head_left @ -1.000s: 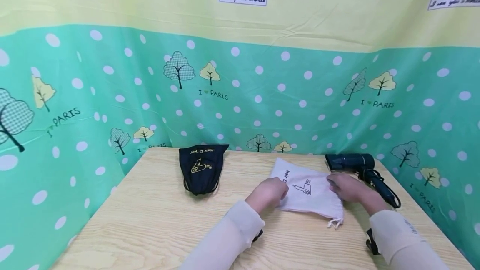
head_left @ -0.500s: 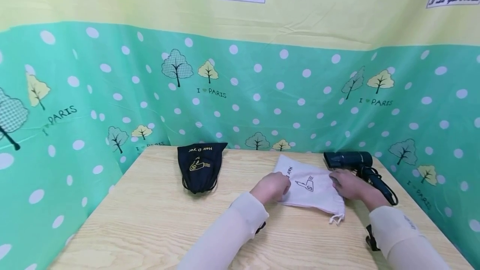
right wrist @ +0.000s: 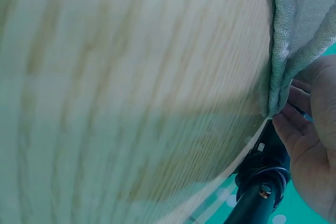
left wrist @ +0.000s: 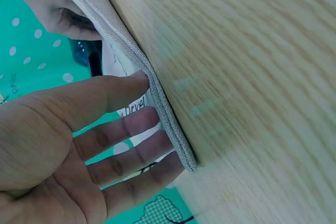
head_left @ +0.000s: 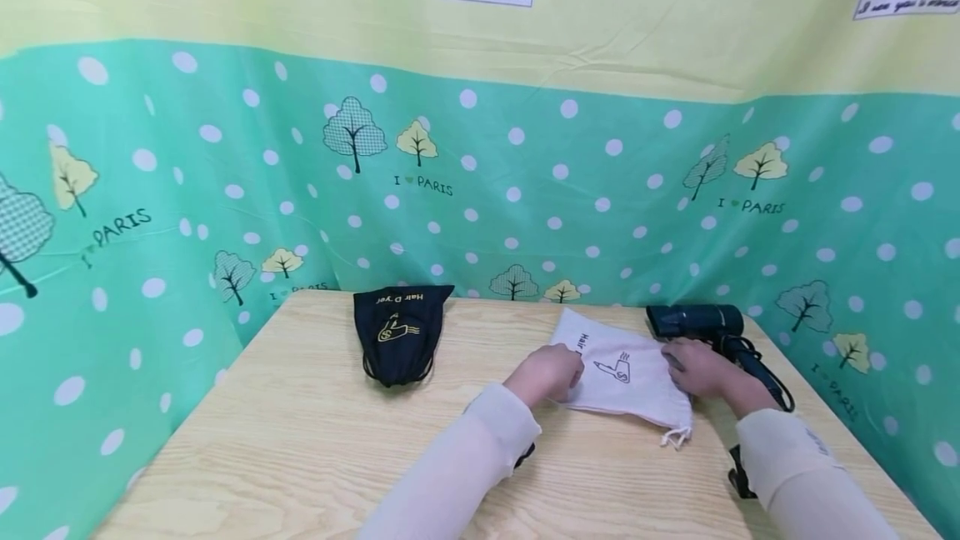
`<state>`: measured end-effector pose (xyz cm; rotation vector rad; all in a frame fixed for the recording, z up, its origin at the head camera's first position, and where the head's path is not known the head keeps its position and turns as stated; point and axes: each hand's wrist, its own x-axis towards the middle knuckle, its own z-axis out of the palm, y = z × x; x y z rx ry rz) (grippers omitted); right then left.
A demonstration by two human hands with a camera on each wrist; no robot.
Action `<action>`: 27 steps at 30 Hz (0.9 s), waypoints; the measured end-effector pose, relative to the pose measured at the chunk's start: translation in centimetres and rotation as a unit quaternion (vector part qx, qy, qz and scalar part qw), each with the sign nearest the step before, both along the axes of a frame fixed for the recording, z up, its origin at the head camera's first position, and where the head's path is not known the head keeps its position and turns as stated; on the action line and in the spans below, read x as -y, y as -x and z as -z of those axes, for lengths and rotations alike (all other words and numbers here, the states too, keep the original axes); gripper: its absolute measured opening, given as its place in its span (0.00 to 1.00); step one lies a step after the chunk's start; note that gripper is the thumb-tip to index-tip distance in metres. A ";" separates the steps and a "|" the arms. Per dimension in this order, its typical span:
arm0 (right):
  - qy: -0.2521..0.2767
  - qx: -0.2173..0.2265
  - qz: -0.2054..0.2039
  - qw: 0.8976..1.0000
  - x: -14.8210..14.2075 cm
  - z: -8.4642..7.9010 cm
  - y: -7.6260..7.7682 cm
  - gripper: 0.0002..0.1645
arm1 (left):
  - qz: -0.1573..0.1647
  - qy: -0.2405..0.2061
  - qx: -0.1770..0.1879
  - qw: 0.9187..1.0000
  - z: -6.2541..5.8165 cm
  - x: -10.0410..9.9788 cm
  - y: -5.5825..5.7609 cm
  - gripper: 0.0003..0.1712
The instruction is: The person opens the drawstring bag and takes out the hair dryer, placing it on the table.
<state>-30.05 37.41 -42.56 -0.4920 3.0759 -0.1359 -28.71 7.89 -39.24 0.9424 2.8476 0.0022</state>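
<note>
A white drawstring bag (head_left: pixel 611 373) with "Hair" lettering and a dryer drawing lies flat at the right of the table, its knotted cord toward the near right corner. My left hand (head_left: pixel 546 372) is at its left edge. In the left wrist view, the thumb and extended fingertips (left wrist: pixel 140 119) touch the bag along its seamed edge (left wrist: pixel 165 98). On the opposite side, my right hand (head_left: pixel 697 365) holds the bag's edge between thumb and fingers. The right wrist view shows its fingers (right wrist: pixel 294 129) bent at the bag's corner (right wrist: pixel 281 93), with the thumb hidden.
A dark hair dryer (head_left: pixel 693 321) with a coiled cord lies at the far right, just beyond my right hand. A black drawstring bag (head_left: pixel 399 332) lies at the back left of the wooden table (head_left: pixel 300 440). A patterned curtain (head_left: pixel 480 173) closes off the back and sides.
The white bag has shifted slightly to the right and turned a little, with both hands moving along at its edges. The hair dryer and black bag stay put.
</note>
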 end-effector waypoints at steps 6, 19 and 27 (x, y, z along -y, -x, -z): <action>-0.002 0.007 0.002 1.000 -0.1 -0.1 0.1 0.24 | 0.001 0.002 -0.002 1.000 -0.1 -0.1 -0.1 0.10; 0.007 0.009 0.002 1.000 -0.8 0.2 0.3 0.28 | 0.000 -0.001 0.002 1.000 0.0 -0.4 0.3 0.13; 0.019 0.012 0.009 1.000 -0.5 0.1 0.0 0.33 | -0.006 0.002 0.011 1.000 0.0 -0.3 0.5 0.12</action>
